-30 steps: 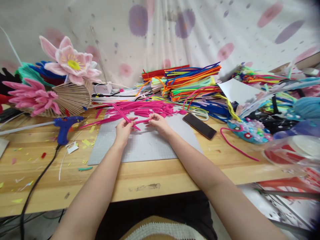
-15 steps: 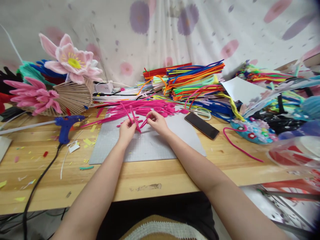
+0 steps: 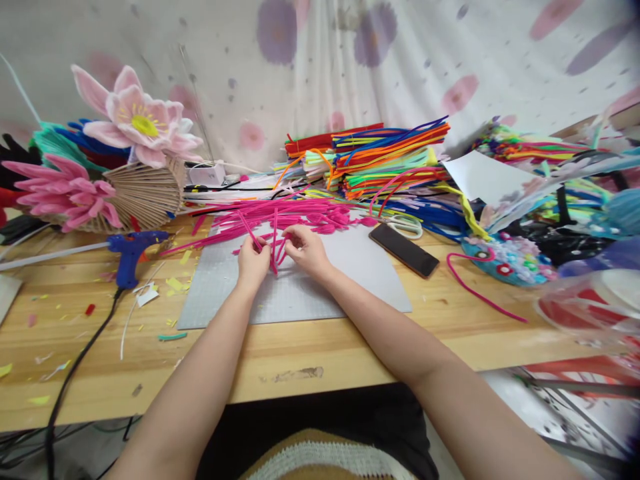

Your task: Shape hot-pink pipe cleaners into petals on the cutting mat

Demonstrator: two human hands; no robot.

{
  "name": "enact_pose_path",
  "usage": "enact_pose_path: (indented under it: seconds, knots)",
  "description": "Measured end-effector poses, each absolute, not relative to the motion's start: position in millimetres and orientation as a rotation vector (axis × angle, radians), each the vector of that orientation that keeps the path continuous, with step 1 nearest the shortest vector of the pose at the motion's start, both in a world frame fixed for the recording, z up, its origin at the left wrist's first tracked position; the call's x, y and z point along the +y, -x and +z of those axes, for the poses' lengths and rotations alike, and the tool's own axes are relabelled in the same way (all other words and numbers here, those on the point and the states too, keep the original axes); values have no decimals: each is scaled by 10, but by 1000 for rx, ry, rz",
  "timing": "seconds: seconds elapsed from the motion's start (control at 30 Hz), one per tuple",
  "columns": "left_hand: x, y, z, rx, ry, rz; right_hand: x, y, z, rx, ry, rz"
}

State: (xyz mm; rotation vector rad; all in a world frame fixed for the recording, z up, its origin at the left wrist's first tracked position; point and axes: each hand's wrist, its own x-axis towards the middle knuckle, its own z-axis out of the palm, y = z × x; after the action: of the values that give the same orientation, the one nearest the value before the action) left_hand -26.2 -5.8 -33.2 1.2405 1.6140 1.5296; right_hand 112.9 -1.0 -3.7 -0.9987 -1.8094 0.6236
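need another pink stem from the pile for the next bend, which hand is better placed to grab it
Right, probably. The right hand sits just below the pink pile, with loose stems beside its fingers. The left hand is gripping the upright pink stems, so it seems busy holding them.

Pipe cleaners [image 3: 274, 241] in hand were hot pink; the glue gun [image 3: 131, 250] blue; the mat [image 3: 300, 293] grey, gridded; the desk [image 3: 310, 353] pale wood; the curtain [image 3: 320, 60] white with purple-pink blotches.
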Motion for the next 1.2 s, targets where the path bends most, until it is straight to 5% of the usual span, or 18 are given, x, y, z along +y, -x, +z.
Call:
enact_pose_path:
  seconds: [0.37,0.67,1.2]
  knots:
    - [-150,85,-132,1258,-909,1437,117,-1125,-143,-1614,985,950]
    - [-185,87,-94,1271,-874,1419,48,-1242,-27,-1861,1048,556]
    - [-192,154,-152,1213,-1268,1333,91,-1248,-92,-1783,1097,538]
